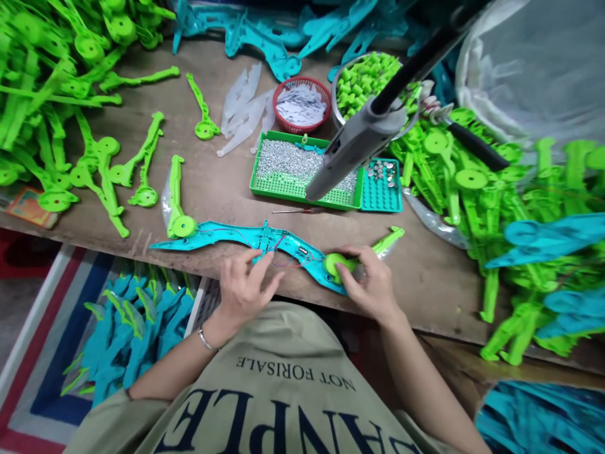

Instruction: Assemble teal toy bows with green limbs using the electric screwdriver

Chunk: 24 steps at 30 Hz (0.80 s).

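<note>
A long blue plastic toy bow body (227, 232) lies across the front of the bench, its inner side up. Thin red and blue wires (280, 242) run along its middle. My left hand (246, 280) is at the near side of this middle, fingertips by the wires, thumb and index finger apart. My right hand (371, 280) grips a green bow limb (334, 268) by its round end, at the body's right end; fingers cover part of it. Another green limb (183, 226) sits on the body's left end, with a clear plastic piece (166, 202) beside it.
A grey electric screwdriver (347, 145) hangs above a green tray (302, 198) of screws. Behind stand a red basket (302, 126) of white slips and a bowl (336, 104) of green parts. Green limbs pile up left (33, 94) and right (467, 183). Blue bows (127, 334) fill a box below left.
</note>
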Motion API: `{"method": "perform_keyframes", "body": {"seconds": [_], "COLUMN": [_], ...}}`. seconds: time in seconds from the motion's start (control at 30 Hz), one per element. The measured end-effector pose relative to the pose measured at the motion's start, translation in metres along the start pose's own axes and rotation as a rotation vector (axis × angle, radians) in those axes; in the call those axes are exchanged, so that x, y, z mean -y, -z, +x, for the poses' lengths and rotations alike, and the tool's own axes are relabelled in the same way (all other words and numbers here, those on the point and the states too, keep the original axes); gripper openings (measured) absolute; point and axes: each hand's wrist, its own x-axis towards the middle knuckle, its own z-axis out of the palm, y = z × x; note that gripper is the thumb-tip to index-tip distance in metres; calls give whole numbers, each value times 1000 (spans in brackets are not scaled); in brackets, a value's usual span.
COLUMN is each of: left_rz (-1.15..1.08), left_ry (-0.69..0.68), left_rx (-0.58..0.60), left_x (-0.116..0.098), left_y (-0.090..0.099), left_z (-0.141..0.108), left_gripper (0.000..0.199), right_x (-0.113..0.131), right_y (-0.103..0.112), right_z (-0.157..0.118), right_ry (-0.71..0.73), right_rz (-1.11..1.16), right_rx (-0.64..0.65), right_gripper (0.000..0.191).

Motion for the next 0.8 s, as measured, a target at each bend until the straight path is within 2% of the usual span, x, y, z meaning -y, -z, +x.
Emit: {"method": "perform_keyframes", "body": {"seconds": [0.1,0.23,0.4,0.63,0.7,0.8], "left_rz": [-64,-169,-468,-830,-873,-754], "left_ry": [-70,-48,30,215,240,172], "left_rx": [117,263,306,413,424,391], "left_x": [-14,-20,-19,-13,-11,-6], "left_y": [-10,-24,-26,-18,-18,-19], "left_z": [20,42,53,61,63,66], "left_gripper": [41,15,15,15,21,12], "right_x": [10,22,22,17,16,15], "right_y": [-4,-16,-27,-27,-26,-26], "right_z": [9,23,30,31,32,32], "right_ry": [35,59,25,-27,-59,-120], "right_rz": [39,99,160,237,242,261], "right_rx": [-10,97,160,147,137,108], "right_gripper": [22,27,30,16,13,10]}}
